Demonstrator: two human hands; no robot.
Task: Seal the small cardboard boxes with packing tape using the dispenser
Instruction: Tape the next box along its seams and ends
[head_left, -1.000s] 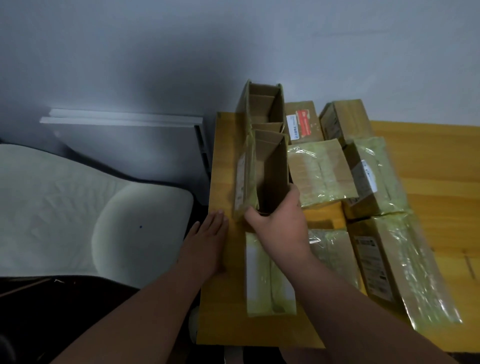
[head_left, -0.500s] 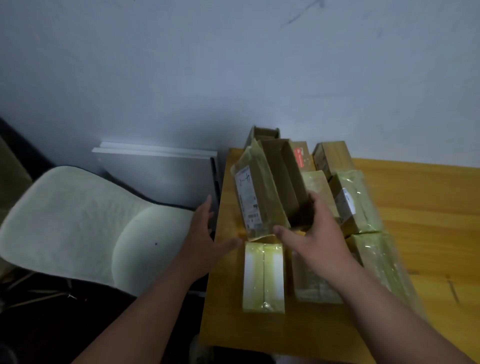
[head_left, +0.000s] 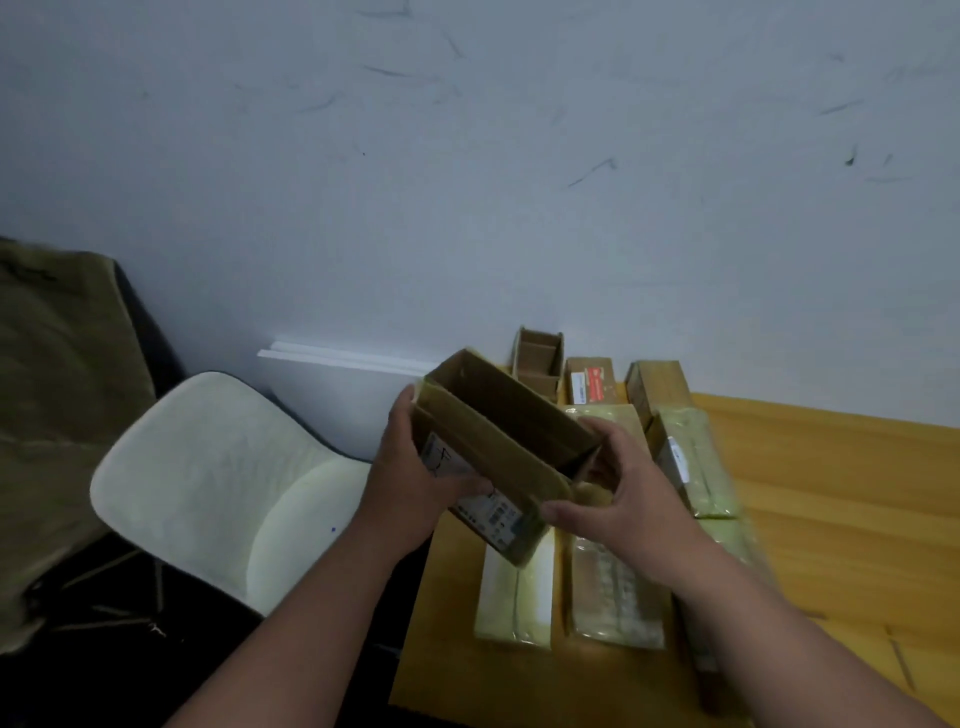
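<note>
I hold an open brown cardboard box (head_left: 498, 431) in the air above the left end of the wooden table (head_left: 831, 467). Its open top faces me and a white shipping label shows on its near side. My left hand (head_left: 415, 478) grips the box's left end. My right hand (head_left: 613, 488) grips its right end, thumb on the near wall. Under the box lie two taped boxes (head_left: 519, 597). No tape dispenser is in view.
Another open box (head_left: 537, 358) stands at the table's back left, with a red-labelled box (head_left: 592, 382) and several taped boxes (head_left: 691, 457) beside it. A pale chair (head_left: 218, 483) stands left of the table, a white board (head_left: 337, 384) leans on the wall behind.
The open box has been lifted off the table and tilted toward me. My left hand moved from the table edge onto the box's left end. The camera tilted upward.
</note>
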